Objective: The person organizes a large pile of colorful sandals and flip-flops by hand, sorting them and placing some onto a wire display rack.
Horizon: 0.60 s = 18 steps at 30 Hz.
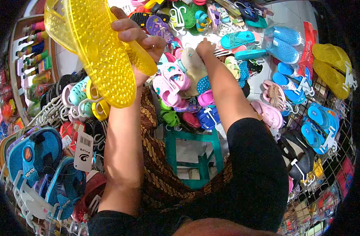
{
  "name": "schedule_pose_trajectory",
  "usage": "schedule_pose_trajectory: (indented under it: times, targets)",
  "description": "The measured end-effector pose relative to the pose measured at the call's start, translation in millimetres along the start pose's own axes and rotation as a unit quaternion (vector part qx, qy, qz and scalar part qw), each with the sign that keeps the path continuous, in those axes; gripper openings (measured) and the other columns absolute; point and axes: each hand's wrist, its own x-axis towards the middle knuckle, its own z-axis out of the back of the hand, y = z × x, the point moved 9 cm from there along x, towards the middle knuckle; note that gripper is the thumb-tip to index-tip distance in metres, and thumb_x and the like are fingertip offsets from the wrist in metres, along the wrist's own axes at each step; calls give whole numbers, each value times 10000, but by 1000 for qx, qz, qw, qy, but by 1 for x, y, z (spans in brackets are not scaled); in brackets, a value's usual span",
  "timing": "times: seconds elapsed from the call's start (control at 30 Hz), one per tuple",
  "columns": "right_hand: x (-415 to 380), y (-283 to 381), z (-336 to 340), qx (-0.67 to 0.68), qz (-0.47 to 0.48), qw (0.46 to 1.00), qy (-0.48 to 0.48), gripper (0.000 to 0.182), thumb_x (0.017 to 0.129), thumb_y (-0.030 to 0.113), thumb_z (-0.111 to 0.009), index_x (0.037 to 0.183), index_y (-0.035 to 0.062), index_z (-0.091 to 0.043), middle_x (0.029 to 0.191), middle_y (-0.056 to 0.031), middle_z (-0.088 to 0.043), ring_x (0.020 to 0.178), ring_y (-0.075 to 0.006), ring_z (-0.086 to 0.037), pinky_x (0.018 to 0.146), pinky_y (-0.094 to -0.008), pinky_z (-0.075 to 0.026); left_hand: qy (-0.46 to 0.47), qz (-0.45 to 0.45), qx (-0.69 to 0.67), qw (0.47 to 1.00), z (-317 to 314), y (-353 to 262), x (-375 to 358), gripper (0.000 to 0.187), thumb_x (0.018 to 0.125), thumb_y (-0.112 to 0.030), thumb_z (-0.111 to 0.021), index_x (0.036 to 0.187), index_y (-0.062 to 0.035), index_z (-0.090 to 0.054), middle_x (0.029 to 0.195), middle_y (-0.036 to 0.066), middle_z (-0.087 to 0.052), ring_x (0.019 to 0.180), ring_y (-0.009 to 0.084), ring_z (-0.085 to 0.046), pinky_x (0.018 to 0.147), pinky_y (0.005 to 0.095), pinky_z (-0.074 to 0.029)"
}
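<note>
While the left hand holds a pair of clear yellow sandals high on the left, its fingers wrapped around one side and pressed against them, the right hand reaches into the far part of the shoe pile, its fingers curled together beside a beige sole; whether they grip anything cannot be told. The upper edge of the yellow sandals runs out of view, and their rounded lower end hangs in front of the left forearm, close to the turquoise clogs. Between the forearms the room is tight: pink clogs crowd the middle, and a blue shoe marks the pile's near edge, just beyond a green stool with tile showing through its frame. Patterned brown cloth borders the stool's left side. Beyond the right arm, a narrow strip of white floor parts the central heap from the blue sandals and the wire rack at the outer edge. Near the left elbow, dark blue sandals on white hangers and a hanging price tag press close, leaving little space on that side.
</note>
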Motion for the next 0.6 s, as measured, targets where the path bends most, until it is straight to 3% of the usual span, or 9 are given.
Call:
schedule_pose_trajectory:
  times: [0.07, 0.17, 0.27, 0.37, 0.5, 0.6]
  targets:
    - [0, 1, -8, -11, 21, 999, 22, 543, 767, 495, -602, 1173, 134, -601, 1296, -119, -474, 1167, -284, -491, 954, -506, -347, -7, -1, -5, 1000, 1, 0, 0, 264, 929, -227, -456, 1172, -168, -538, 865, -99, -660, 762, 30, -618, 768, 290, -327]
    - [-18, -12, 10, -14, -41, 999, -27, 607, 748, 534, -602, 1203, 133, -572, 1270, -163, -497, 1177, -304, -475, 939, -489, -349, -7, 4, -23, 1000, 2, 2, 0, 265, 930, -232, -453, 1172, -167, -539, 876, -92, -653, 777, 31, -614, 772, 288, -318]
    - [-28, -12, 19, 25, -64, 998, -13, 608, 731, 473, -613, 1233, 137, -541, 1288, -107, -502, 1192, -301, -435, 931, -457, -347, 2, 8, 20, 1000, 1, 4, -1, 274, 926, -246, -457, 1178, -173, -534, 889, -87, -645, 800, 35, -610, 778, 287, -309]
    - [-15, -20, -2, 92, -93, 991, 38, 728, 723, 582, -606, 1284, 134, -484, 1278, -272, -467, 1246, -395, -380, 953, -509, -308, 4, 5, 30, 1000, 1, 4, 0, 294, 918, -260, -466, 1194, -180, -524, 890, -85, -638, 807, 42, -607, 780, 291, -307]
    - [-18, -26, -2, 87, -169, 982, -3, 770, 705, 566, -633, 1318, 142, -442, 1320, -285, -429, 1273, -401, -354, 978, -529, -283, 92, 55, -19, 994, 4, 4, 0, 392, 909, -291, -520, 1286, -187, -494, 1064, -35, -619, 952, 83, -588, 870, 340, -306]
    - [-18, -31, -1, 98, -207, 972, -56, 798, 682, 538, -657, 1333, 140, -424, 1339, -275, -415, 1278, -398, -352, 996, -539, -272, 62, 36, -2, 997, 6, 3, 0, 374, 908, -282, -506, 1268, -182, -499, 1015, -47, -627, 906, 72, -593, 837, 325, -304]
